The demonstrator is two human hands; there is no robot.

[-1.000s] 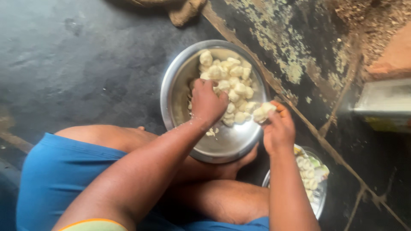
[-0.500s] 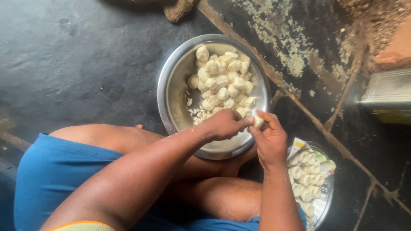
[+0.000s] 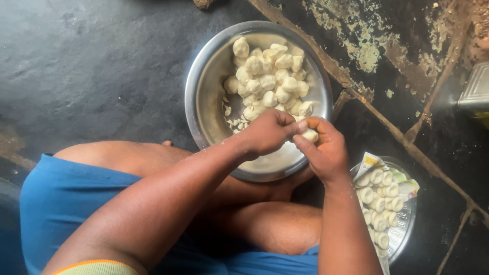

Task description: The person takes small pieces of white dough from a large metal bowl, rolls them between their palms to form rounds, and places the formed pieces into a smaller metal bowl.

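Left hand (image 3: 267, 133) and right hand (image 3: 326, 150) are pinching one dough piece (image 3: 309, 134) over the steel bowl (image 3: 204, 102) — fingers closed on it, shaping step; finished pieces are lying on the tray (image 3: 407, 224) at 4 o'clock — next calls for a gentle set-down.

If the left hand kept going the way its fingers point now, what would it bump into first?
The left hand points rightward; its fingertips already meet the dough piece pinched with the right hand, so that comes first, though depth is hard to judge.

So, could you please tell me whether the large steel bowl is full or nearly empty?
Partly full: the steel bowl holds a heap of dough pieces on its far side, the near metal bare.
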